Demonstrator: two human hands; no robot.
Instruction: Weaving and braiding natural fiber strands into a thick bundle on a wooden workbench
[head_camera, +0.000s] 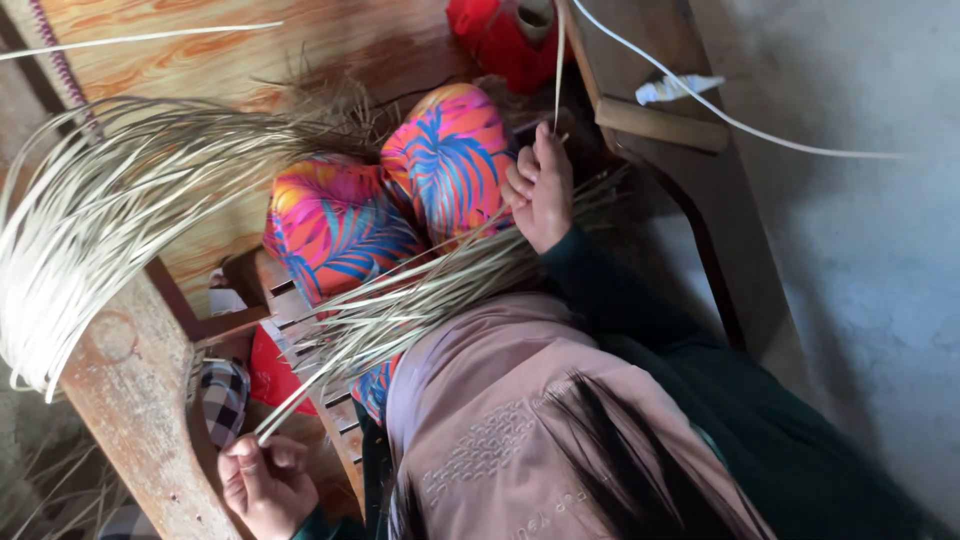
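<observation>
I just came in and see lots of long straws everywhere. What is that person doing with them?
A person sits with a bundle of long pale strips lying across their lap, over brightly patterned trousers. The right hand pinches a single strip and holds it upward. The left hand grips the bundle's lower end. More pale strips fan out over a worn wooden bench beside them.

Soft daylight, muted shadows, slight motion blur, tilted view.

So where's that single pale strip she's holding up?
In the head view, the single pale strip rises from the right hand, upper middle, beside the red object and above the colourful trousers.
</observation>
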